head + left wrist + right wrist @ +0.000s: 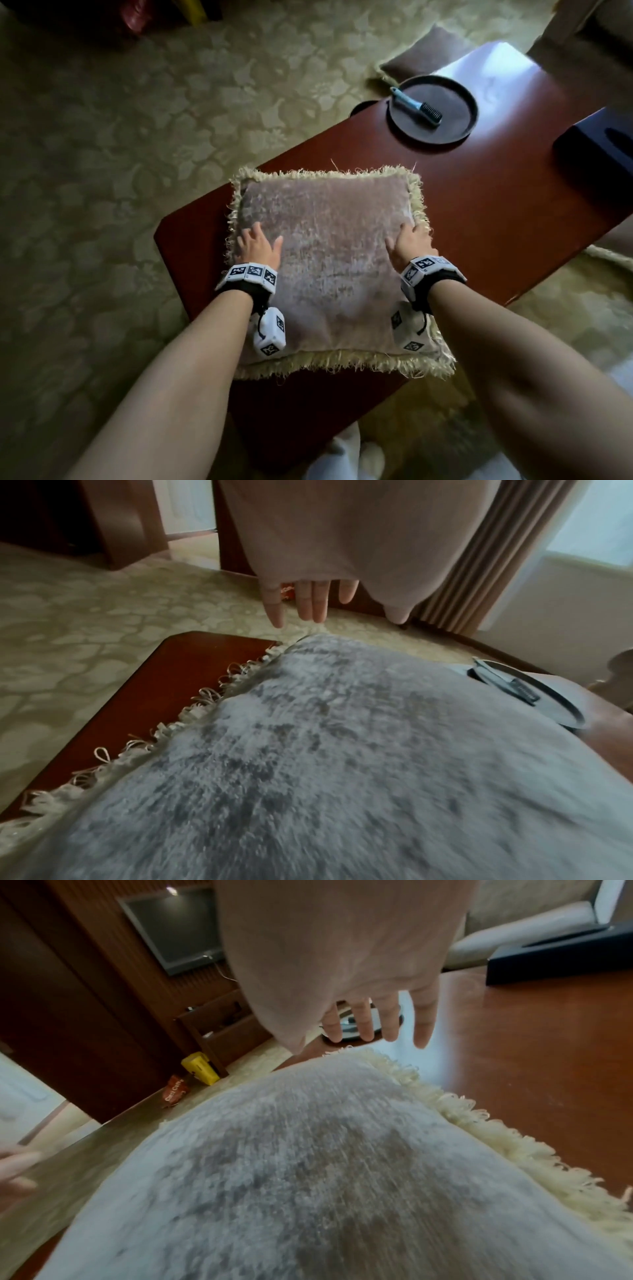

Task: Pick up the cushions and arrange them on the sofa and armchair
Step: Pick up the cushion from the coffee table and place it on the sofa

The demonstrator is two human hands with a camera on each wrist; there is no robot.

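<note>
A square grey-mauve plush cushion with a cream fringe lies flat on the near end of a reddish wooden coffee table. My left hand is over its left side and my right hand over its right side, fingers straight and spread. In the left wrist view the fingers hang just above the cushion; in the right wrist view the fingers also hover over the cushion. A second brown cushion lies on the carpet beyond the table.
A round dark tray with a blue brush sits on the table's far part, and a dark box at its right edge. Patterned carpet surrounds the table. An upholstered seat stands at the far right.
</note>
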